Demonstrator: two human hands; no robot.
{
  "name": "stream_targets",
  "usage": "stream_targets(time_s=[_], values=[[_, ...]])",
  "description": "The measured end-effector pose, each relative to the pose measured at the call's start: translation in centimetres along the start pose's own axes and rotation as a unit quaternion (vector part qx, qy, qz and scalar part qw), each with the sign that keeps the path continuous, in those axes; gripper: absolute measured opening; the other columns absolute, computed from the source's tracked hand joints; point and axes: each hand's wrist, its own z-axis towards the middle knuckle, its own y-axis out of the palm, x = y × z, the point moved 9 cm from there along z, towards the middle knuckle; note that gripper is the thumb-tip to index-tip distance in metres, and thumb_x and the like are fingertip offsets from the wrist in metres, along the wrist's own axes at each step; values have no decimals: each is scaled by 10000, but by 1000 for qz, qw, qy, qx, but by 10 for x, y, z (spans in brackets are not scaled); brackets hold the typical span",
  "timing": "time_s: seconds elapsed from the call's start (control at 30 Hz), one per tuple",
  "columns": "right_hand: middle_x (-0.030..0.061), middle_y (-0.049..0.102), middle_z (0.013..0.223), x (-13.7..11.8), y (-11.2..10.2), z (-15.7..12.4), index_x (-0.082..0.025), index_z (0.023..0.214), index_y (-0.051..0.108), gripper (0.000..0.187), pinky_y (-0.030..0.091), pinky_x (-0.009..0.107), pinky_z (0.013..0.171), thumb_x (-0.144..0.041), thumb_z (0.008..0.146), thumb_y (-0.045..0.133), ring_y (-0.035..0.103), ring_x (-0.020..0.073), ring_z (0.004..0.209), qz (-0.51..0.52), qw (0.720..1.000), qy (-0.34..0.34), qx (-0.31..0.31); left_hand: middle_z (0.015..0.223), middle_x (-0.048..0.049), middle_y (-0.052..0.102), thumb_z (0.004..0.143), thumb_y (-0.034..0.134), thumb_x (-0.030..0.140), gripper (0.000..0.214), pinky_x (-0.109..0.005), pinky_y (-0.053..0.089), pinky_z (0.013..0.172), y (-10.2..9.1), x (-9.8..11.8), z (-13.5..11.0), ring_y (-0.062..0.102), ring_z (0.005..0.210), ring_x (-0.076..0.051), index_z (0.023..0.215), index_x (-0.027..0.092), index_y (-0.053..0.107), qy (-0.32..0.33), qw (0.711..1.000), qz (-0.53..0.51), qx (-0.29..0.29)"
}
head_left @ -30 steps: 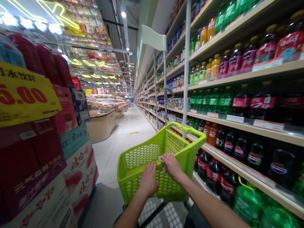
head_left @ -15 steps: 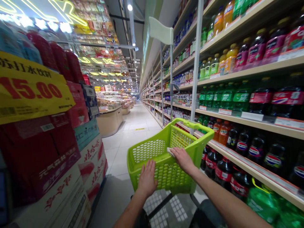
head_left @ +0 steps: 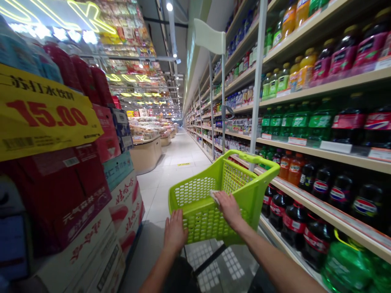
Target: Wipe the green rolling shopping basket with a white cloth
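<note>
A lime-green plastic shopping basket [head_left: 244,191] rides on a cart frame [head_left: 210,260] in front of me, with nothing visible inside it. My right hand [head_left: 227,207] rests on its near rim, fingers closed over a small white cloth or paper [head_left: 214,195]. At the basket's lower left corner my left hand [head_left: 174,232] lies against the near wall with its fingers stretched out.
Shelves of soft-drink bottles [head_left: 320,122] run along the right. Stacked red and white drink cartons [head_left: 91,211] with a yellow 15.00 price sign [head_left: 45,114] stand on the left. The tiled aisle [head_left: 177,162] runs ahead, with food counters [head_left: 146,150] on its left.
My left hand has slid from the middle of the basket's near wall to its lower left corner. The view has shifted, bringing the left cartons closer. The right hand stays on the rim.
</note>
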Motion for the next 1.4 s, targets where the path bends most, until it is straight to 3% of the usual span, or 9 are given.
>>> stream_targets(time_s=[0.1, 0.27, 0.33, 0.6, 0.83, 0.9, 1.03, 1.27, 1.4], values=[[111, 510, 1256, 15, -4, -1, -188, 1209, 498, 496, 315, 487, 974, -17, 745, 461, 437, 250, 1186, -16, 999, 35, 11, 1418, -106, 299, 681, 432, 202, 688, -352, 184, 1072, 1, -5, -3, 203, 1320, -214, 1331, 69, 249, -3, 1000, -5, 6], [80, 536, 1234, -53, 22, 0, -218, 1180, 523, 449, 343, 433, 972, -37, 774, 455, 451, 216, 1175, 27, 997, -66, -17, 1410, -111, 312, 662, 448, 223, 701, -407, 151, 1075, 5, 6, -6, 207, 1317, -234, 1323, 83, 258, 1, 1000, -5, 20], [83, 539, 1230, -64, 26, 2, -217, 1186, 517, 452, 340, 437, 975, -53, 767, 479, 459, 220, 1167, 34, 996, -79, -29, 1413, -99, 313, 654, 442, 226, 709, -415, 130, 1078, 7, 11, -8, 204, 1318, -230, 1326, 95, 259, 11, 1000, -4, 23], [117, 510, 1255, 29, -5, -6, -188, 1213, 490, 549, 328, 487, 963, -7, 694, 480, 457, 251, 1167, -27, 997, 65, 7, 1405, -102, 327, 651, 411, 215, 719, -414, 101, 1089, 15, 39, -11, 219, 1313, -227, 1339, 70, 259, 60, 997, -28, 34], [65, 533, 1241, -30, 20, -15, -216, 1172, 526, 520, 334, 427, 986, 3, 706, 455, 435, 210, 1190, 29, 997, -70, 1, 1385, -80, 367, 648, 427, 262, 710, -388, 137, 1087, 11, 69, -7, 281, 1288, -210, 1327, 100, 298, 79, 995, -60, -19], [70, 535, 1239, -24, 17, -15, -225, 1186, 516, 532, 329, 449, 984, 0, 709, 448, 440, 212, 1186, 37, 997, -65, -4, 1368, -67, 394, 648, 428, 270, 699, -376, 124, 1094, 9, 78, -9, 313, 1271, -194, 1321, 122, 315, 109, 990, -84, -37], [112, 512, 1255, 18, 4, -19, -193, 1191, 521, 533, 338, 488, 964, 0, 700, 440, 436, 247, 1188, 19, 999, 32, 5, 1344, -37, 430, 647, 430, 279, 675, -398, 73, 1105, 6, 82, -10, 334, 1259, -186, 1308, 174, 340, 157, 981, -102, -57], [56, 513, 1264, -15, 11, -40, -221, 1172, 541, 540, 344, 414, 992, 10, 712, 377, 398, 194, 1221, 60, 997, -46, -6, 1416, -74, 311, 641, 416, 231, 689, -460, 20, 1091, 9, 62, -3, 176, 1330, -210, 1316, 121, 324, 153, 987, -14, -48], [76, 494, 1280, 1, 10, -45, -219, 1177, 535, 601, 334, 455, 987, 32, 652, 383, 394, 213, 1223, 57, 998, -5, -27, 1385, -95, 361, 663, 420, 274, 656, -475, 37, 1084, 6, 72, -12, 217, 1312, -232, 1298, 121, 353, 155, 987, -20, -43]])
